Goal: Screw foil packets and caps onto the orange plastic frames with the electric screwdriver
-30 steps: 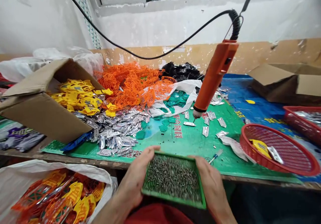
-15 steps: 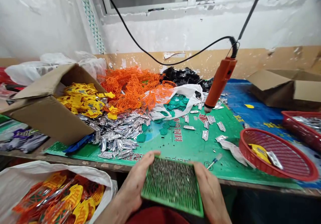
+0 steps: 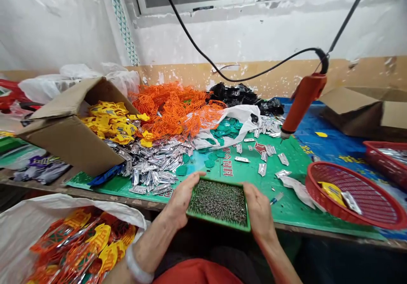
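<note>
Since the earlier frame, the orange driver [image 3: 303,101] has swung right and lifted clear of the mat, hanging from its black coiled cord [image 3: 254,78]. The shallow green tray [image 3: 216,221] has moved further from the body and sits flatter, just over the table's front edge.

The left hand [image 3: 181,199] and right hand [image 3: 259,210] hold the tray by its opposite short sides, fingers curled firmly around the rims. The fingertips disappear beneath it, so their exact placement can't be made out. The tray is packed with small dark metal screws [image 3: 218,201], too tiny and too crowded to count. A white band [image 3: 135,269] circles the left wrist.

Beyond the tray, the green mat [image 3: 295,180] carries a heap of crinkly silver pieces [image 3: 149,169] and scattered teal plastic bits [image 3: 222,131]. Behind them lies a tangle of orange plastic lattice [image 3: 174,110]. Glossy yellow parts [image 3: 108,123] sit partly hidden by the flap of a cardboard box [image 3: 66,144]. To the right, a woven red basket [image 3: 313,195] holds a yellow piece and a silver one. A white bag [image 3: 73,203] at lower left is cut off by the frame.
</note>
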Demonstrator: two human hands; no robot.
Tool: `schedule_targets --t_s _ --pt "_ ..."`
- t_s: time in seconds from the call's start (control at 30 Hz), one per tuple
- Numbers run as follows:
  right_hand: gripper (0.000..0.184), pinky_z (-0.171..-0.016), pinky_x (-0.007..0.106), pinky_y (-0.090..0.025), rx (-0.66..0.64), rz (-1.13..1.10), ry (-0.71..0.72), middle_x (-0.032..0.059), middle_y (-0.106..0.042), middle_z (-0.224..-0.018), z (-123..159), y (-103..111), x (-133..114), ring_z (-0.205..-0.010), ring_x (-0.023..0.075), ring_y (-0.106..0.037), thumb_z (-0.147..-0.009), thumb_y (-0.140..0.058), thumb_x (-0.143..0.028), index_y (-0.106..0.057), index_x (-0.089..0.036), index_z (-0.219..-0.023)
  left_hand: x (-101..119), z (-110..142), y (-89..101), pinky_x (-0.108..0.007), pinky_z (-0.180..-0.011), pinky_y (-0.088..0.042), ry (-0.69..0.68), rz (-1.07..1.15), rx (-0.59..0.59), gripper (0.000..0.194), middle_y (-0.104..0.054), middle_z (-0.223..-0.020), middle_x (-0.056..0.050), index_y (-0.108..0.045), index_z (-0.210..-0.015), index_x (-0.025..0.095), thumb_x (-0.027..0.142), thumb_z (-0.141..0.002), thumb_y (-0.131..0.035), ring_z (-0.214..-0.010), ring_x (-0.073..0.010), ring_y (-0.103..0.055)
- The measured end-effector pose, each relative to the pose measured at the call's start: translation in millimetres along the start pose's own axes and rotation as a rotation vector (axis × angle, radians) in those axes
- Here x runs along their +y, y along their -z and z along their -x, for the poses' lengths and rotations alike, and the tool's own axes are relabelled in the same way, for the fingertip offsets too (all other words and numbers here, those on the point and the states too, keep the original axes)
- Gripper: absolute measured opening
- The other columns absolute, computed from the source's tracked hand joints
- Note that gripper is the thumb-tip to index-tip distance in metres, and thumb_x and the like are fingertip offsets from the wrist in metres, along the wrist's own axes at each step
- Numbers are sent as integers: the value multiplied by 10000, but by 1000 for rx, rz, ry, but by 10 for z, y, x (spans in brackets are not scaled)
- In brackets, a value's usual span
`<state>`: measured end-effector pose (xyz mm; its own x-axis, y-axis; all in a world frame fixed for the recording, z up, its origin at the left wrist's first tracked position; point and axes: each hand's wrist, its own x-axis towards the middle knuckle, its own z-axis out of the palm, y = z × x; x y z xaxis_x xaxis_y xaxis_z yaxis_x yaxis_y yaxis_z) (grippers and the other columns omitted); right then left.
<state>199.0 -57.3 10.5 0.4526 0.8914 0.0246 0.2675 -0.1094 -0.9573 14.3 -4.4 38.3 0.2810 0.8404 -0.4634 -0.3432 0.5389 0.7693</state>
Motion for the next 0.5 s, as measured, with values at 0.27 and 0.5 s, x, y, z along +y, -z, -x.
schedule_targets --t_s 0.27,0.5 --pt "546 -771 323 -472 53 -18 -30 63 -668 -746 -18 -23 118 -812 250 -584 -787 -439 -645 -691 -161 -776 -37 -87 -43 -269 -662 -433 41 -11 3 299 -682 -779 1 -670 -1042 214 367 -785 -671 -665 -164 -604" --pt "477 -681 269 -460 19 38 -119 41 -669 -744 -16 75 132 -774 225 -586 -777 -489 -619 -687 -185 -759 -178 -102 -37 -270 -638 -451 122 56 -34 298 -688 -787 -15 -671 -1024 211 385 -781 -670 -678 -183 -630"
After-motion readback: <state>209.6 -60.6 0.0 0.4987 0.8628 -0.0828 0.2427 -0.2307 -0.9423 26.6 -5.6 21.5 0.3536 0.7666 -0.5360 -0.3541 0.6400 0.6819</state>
